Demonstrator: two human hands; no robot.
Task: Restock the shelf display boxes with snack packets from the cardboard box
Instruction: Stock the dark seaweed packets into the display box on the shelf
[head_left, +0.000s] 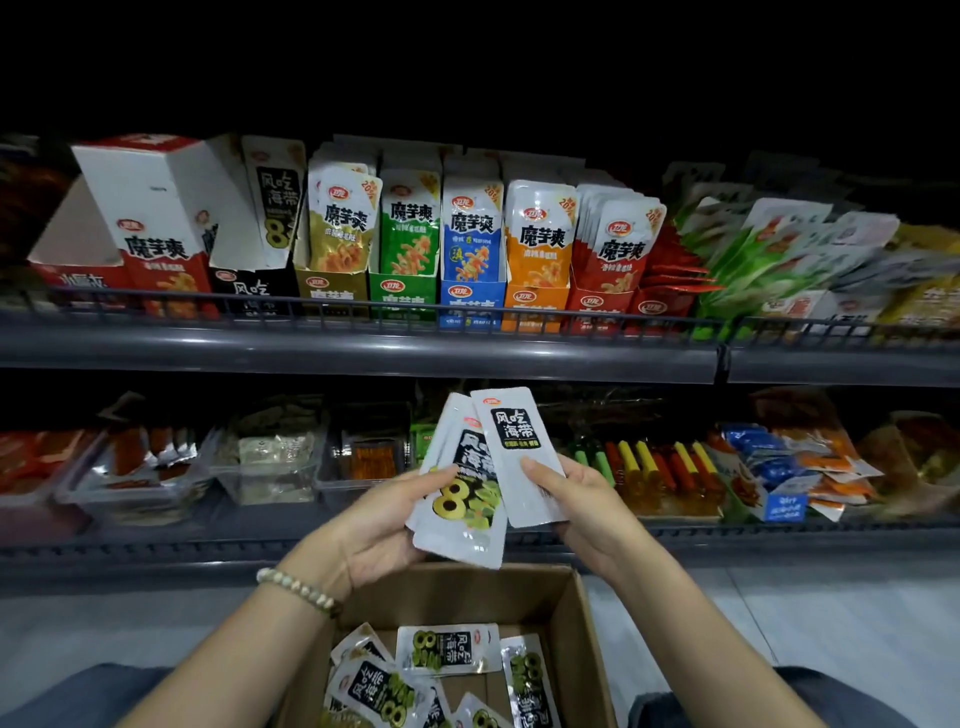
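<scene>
Snack packets (448, 649) loose in cardboard box (582, 639), more in both hands

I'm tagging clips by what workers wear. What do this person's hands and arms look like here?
The left hand and the right hand wear no gloves, and no sleeves show on the arms. A bead bracelet of pale, roundish beads with a few darker ones circles the left wrist. No ring or watch shows.
</scene>
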